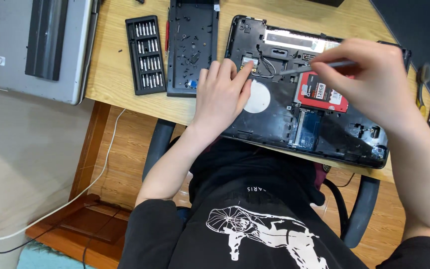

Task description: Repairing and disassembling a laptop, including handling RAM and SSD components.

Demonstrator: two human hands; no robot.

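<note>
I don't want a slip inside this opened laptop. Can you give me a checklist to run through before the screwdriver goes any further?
1. Left hand steadying the opened laptop: ok, fingertip by the small card.
2. Right hand gripping the screwdriver: ok.
3. Tip seated on a screw: cannot tell, blurred.
4. Loose cable away from the tip: not ok, right beside it.
5. Laptop fully on the desk: not ok, overhangs the edge.
6. Bit set within reach: ok.
</note>
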